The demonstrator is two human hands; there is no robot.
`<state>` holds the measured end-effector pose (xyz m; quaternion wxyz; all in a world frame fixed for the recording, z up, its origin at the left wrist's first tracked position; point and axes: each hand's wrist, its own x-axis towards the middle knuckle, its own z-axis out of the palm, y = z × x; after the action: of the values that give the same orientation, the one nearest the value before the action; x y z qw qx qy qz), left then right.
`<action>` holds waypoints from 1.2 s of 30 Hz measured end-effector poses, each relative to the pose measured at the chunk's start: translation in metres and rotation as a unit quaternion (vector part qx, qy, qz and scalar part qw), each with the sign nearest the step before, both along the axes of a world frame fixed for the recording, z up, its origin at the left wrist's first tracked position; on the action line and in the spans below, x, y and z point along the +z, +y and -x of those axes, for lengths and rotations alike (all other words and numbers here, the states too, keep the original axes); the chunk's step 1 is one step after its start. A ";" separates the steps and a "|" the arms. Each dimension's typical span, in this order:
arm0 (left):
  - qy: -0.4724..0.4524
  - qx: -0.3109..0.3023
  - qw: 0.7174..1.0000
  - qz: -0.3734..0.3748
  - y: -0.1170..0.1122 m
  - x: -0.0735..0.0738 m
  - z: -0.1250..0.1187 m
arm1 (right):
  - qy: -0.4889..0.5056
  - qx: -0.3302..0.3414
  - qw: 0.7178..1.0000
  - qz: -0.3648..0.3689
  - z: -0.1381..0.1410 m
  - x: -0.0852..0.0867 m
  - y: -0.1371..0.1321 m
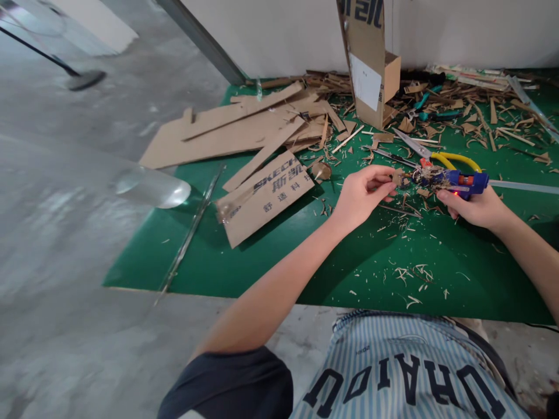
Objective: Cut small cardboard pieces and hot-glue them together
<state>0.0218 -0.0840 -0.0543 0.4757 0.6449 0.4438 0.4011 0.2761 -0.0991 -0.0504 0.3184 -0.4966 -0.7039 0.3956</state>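
Note:
My right hand (478,208) is wrapped round the grip of a blue hot glue gun (474,184). A red light glows on the gun's side, and a clear glue stick (524,187) juts from its back end. Bits of cardboard and glue strings cling about its front. My left hand (364,195) is closed in a pinch on a small piece of cardboard (397,177), close to the gun's nozzle. Just behind the gun lie scissors with yellow handles (458,159). Beside their blades rests what looks like a utility knife (388,156).
On the green tabletop (349,279), cardboard sheets and strips (244,131) lie to the left, with a printed piece (266,198) nearer me. A tall cardboard form (364,70) stands at the back. Scraps (480,116) surround teal-handled pliers (441,115). A clear bottle-like object (170,192) overhangs the left edge.

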 end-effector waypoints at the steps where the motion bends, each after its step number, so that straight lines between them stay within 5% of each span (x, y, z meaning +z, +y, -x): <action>1: -0.003 0.001 1.000 0.000 0.000 -0.001 0.000 | -0.004 0.002 1.000 -0.002 0.000 0.000 0.000; 36: 0.005 -0.007 1.000 0.006 0.001 -0.004 0.000 | -0.061 0.036 0.997 -0.044 0.000 0.004 0.003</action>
<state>0.0216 -0.0834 -0.0587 0.4799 0.6473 0.4441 0.3918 0.2759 -0.0961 -0.0465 0.2823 -0.4794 -0.7561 0.3446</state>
